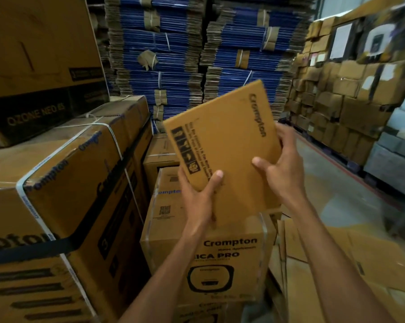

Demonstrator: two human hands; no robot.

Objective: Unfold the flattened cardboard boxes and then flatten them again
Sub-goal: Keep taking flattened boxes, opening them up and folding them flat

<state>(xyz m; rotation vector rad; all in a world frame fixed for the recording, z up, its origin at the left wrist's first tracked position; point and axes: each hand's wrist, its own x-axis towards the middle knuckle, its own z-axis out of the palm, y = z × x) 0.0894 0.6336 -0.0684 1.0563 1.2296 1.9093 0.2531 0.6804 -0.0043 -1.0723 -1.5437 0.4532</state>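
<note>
A flattened brown cardboard box point(227, 141) printed "Crompton" is held up in front of me, tilted, in the middle of the view. My left hand point(201, 197) grips its lower left corner, thumb lying across the printed face. Along its right edge my right hand point(281, 166) holds it, thumb on the front and fingers curled behind. The box is flat, with no flaps spread.
A sealed Crompton carton point(220, 259) stands right below the hands. Large strapped cartons point(64, 194) are stacked at the left. Bundles of blue flat cardboard point(173, 54) rise behind. Loose flat cardboard sheets point(336, 264) lie on the floor at the right, and palletised boxes point(336, 101) line the right wall.
</note>
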